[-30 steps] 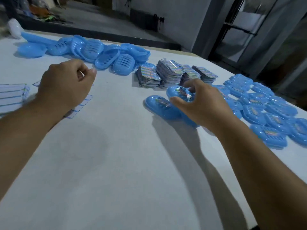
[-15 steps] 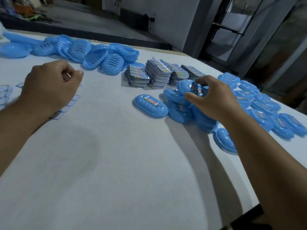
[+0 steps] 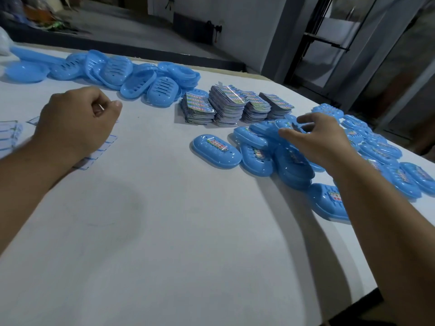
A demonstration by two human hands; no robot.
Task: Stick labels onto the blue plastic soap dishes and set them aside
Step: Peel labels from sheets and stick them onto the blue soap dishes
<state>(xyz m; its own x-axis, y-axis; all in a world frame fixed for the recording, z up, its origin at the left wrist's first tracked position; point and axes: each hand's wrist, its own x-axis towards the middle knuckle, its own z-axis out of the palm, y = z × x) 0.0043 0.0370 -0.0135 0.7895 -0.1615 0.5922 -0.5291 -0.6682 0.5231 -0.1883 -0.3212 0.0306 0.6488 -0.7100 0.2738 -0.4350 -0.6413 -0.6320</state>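
Note:
My left hand [image 3: 77, 123] hovers over the white table [image 3: 188, 231] with its fingers curled around a small pale label. My right hand [image 3: 315, 140] reaches over a heap of labelled blue soap dishes [image 3: 292, 165], fingers spread. One dish [image 3: 283, 124] lies on the heap just beyond its thumb and fingertips. A single labelled dish [image 3: 216, 151] lies upside down to the left of the heap. Unlabelled dishes [image 3: 141, 78] are piled at the back left.
Several stacks of shiny printed label cards [image 3: 235, 104] stand between the two dish piles. Striped label sheets [image 3: 98, 149] lie under my left wrist, and more sheets [image 3: 9, 135] lie at the left edge. More labelled dishes [image 3: 381, 151] spread to the far right. The table's edge [image 3: 367, 292] runs at the front right.
My right hand has carried a labelled dish right to the heap and opened its fingers over it. My left hand has stayed curled in place.

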